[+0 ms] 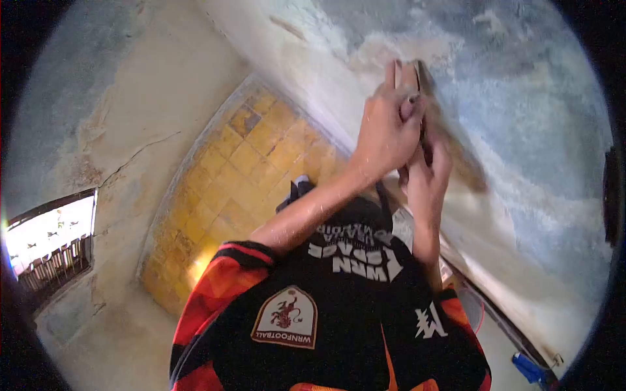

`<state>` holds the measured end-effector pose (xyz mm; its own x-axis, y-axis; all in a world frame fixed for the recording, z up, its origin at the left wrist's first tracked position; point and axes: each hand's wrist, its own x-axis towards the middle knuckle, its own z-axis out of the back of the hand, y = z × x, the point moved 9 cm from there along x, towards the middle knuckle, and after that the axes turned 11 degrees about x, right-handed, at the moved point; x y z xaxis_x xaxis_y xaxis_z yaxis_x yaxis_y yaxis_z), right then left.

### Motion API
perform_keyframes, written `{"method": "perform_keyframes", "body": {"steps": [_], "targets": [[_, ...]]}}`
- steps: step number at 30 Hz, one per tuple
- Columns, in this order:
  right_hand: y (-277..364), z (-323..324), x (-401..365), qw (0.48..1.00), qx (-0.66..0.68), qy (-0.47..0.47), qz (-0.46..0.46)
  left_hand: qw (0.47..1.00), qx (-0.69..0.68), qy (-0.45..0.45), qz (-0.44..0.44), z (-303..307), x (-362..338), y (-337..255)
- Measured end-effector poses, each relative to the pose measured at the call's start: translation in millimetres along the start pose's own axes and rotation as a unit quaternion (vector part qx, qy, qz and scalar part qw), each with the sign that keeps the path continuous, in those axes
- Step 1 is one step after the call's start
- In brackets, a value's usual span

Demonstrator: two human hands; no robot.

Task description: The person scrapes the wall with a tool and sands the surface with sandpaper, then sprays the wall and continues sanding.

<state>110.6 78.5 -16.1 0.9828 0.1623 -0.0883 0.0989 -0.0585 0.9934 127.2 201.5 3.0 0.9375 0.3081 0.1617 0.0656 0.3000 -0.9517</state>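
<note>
Both hands are raised close together at a patchy blue and white wall (521, 124). My left hand (390, 130) is the upper one, its fingers closed around a thin, flat, dark-edged piece (420, 75), with a few fingertips stretched along it. Its exact kind is not clear. Just below, my right hand (428, 171) is closed around the lower part of the same piece, which the hands mostly hide. The piece's upper end lies at or very near the wall; contact cannot be made out.
Yellow tiles cover the floor (222, 169) below. To the left, a cracked wall (140, 124) has a barred window (55, 244). A blue object (529, 369) is low at the right, near a thin red cord (482, 317).
</note>
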Motion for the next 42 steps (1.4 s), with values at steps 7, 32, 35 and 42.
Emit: {"method": "perform_keyframes", "body": {"steps": [7, 32, 35, 42], "targets": [[4, 3, -2, 1.0, -0.014, -0.009, -0.004, 1.0, -0.004, -0.024, -0.012, -1, 1, 3], [-1, -11, 30, 0.99, -0.122, 0.041, 0.058, 0.998, 0.006, -0.021, 0.06, 14, 28, 15], [0, -8, 16, 0.989, -0.139, 0.032, 0.026, 0.994, -0.036, 0.038, 0.092, 17, 18, 16], [-15, 17, 5, 0.993, -0.115, -0.007, 0.02, 0.998, 0.01, -0.019, -0.062, -4, 2, 9]]}}
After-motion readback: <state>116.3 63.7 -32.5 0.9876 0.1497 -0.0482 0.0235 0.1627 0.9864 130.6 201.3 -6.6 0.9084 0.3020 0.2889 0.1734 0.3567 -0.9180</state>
